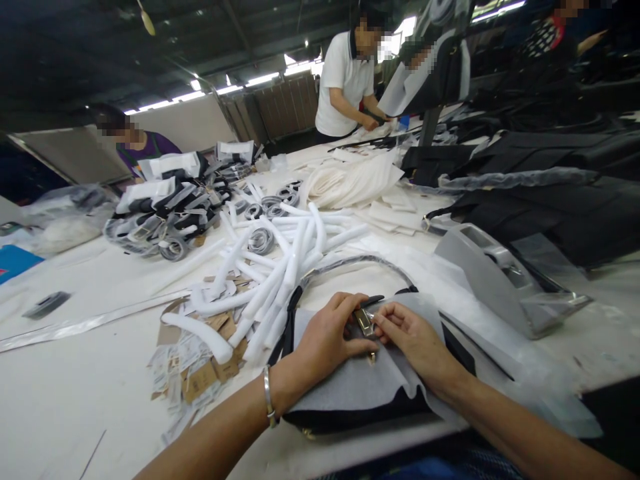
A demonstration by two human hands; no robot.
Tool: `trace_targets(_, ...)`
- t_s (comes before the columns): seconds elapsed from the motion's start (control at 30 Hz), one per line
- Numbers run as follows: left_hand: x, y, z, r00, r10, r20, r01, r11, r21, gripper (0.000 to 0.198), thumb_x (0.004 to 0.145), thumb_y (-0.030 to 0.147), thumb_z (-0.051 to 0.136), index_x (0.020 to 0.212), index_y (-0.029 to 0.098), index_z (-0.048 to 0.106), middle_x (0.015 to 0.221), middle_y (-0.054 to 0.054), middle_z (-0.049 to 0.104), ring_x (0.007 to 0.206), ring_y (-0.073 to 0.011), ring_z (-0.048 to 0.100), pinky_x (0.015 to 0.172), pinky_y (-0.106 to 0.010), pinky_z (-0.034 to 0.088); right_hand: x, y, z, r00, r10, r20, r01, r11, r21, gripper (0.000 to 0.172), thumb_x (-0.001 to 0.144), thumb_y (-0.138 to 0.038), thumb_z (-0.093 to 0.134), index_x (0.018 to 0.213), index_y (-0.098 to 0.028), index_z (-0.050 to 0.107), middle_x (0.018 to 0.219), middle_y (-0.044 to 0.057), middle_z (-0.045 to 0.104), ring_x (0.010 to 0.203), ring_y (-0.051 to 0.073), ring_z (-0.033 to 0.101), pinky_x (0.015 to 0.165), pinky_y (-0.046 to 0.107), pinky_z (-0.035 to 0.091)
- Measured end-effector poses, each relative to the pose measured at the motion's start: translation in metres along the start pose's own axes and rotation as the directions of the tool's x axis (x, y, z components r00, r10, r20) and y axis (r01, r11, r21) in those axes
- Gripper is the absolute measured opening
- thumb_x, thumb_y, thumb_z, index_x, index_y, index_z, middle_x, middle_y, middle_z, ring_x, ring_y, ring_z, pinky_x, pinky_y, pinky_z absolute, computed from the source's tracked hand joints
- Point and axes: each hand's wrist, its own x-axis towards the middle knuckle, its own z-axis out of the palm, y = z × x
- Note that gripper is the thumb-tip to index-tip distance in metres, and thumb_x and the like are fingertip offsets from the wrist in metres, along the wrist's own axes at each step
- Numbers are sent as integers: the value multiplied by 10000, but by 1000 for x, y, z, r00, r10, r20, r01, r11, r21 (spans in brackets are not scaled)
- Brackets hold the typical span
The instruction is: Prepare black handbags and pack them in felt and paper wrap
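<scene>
I can't read the tiny print on the brown and white paper tags (200,381). On the black handbag (345,421), its front draped in white tissue (330,399), the left hand's (327,337) fingers curve around a gold rectangular metal clasp (365,322); how firmly, I can't tell. The right hand's (415,343) thumb and forefinger pinch together at its edge. White foam tubes (290,267) lie heaped just beyond.

The dark ceiling (90,57) is edged by a row of bright strips (263,79). Below them, a pale panel (197,123) and a brown partition (287,107) are seen. The foreground is crossed by a white table (65,400).
</scene>
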Motion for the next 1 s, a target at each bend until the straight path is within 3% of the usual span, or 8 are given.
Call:
trace_targets(0.2,3,2,1,998,-29,-47,29,1000,1,701,737,233,849,1340,263,494,1051,-11,599,829,-146,588,694,-260,520,-1,0,3,999,-8,-48,11,998,57,325,862,-523,689,824,-223,571,756,-5,624,727,155,586,723,290,491)
trace_targets(0.4,0,6,-1,1000,-18,-22,18,1000,18,619,766,244,835,1315,300,555,1175,-20,597,933,-160,616,777,-273,532,-6,0,5,996,-80,-33,83,991,102,349,812,-501,761,789,-230,542,819,4,625,792,173,608,748,299,512)
trace_targets(0.53,-1,4,0,1000,-9,-27,10,999,45,708,750,222,836,1371,279,500,1153,-28,597,916,-167,611,780,-289,532,-6,0,5,998,-13,-54,21,987,157,333,793,-467,756,770,-223,531,746,-21,600,708,143,570,685,272,481)
trace_targets(0.63,0,1,1,999,-16,-38,18,998,54,757,736,197,824,1396,270,460,1064,-13,589,827,-155,595,716,-280,524,-3,-3,4,999,39,-7,-37,982,183,226,803,-362,700,937,-226,581,694,-47,587,644,132,553,646,268,462)
trace_targets(0.67,0,1,1,999,-15,-41,17,998,54,759,733,203,827,1393,271,460,1055,-10,587,814,-154,592,709,-280,523,-3,-4,4,999,45,15,-47,984,172,266,795,-321,682,1030,-228,597,703,-48,595,643,136,558,644,272,461)
trace_targets(0.77,-2,0,1,999,-6,-39,8,999,50,746,738,215,831,1388,282,470,1072,-15,584,826,-153,597,729,-282,531,-4,-7,4,999,11,49,-10,1000,-25,380,799,-278,619,1173,-215,643,738,-24,616,645,154,560,615,287,445)
trace_targets(0.87,-5,1,1,999,-2,-32,4,999,46,747,751,190,817,1405,302,475,1104,-19,583,862,-154,611,748,-273,536,-7,-8,4,991,-133,3,128,948,-292,289,841,-287,575,1077,-204,718,874,34,667,718,180,594,658,317,464)
trace_targets(1.0,-6,1,0,1000,-9,-21,10,999,45,627,773,211,817,1337,337,574,1159,-13,578,805,-128,617,736,-261,531,-12,-8,4,958,-285,-4,255,863,-436,183,850,-235,551,899,-214,726,911,44,663,805,196,619,736,328,474)
